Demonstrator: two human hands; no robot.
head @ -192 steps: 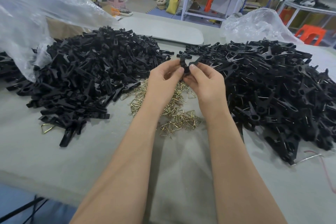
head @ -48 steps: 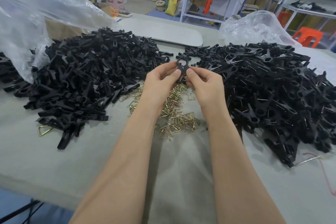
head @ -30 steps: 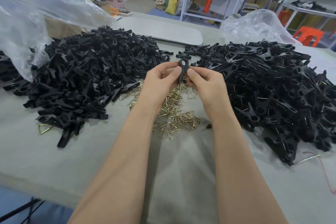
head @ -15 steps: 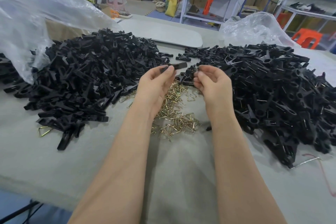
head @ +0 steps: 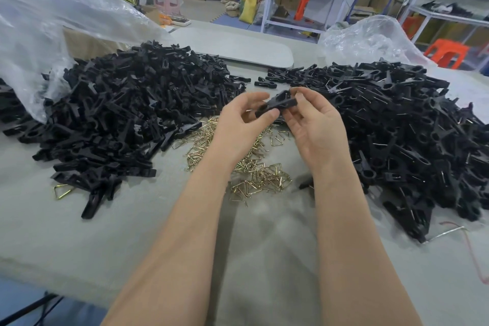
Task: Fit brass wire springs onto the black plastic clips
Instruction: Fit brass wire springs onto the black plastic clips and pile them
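Grey counter (head: 79, 233) carried two black clip heaps and loose brass springs (head: 254, 174) between, while above them the left hand (head: 238, 124) and right hand (head: 312, 124) pinched one clip (head: 277, 104) in their fingers, probably aligning halves before picking a spring

I see springs (head: 248, 164) on the table (head: 105, 233) between two clip heaps, one left (head: 127, 114), one right (head: 404, 127), bags behind.

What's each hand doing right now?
Left hand: closed on the black clip.
Right hand: pinching the same clip's other end.
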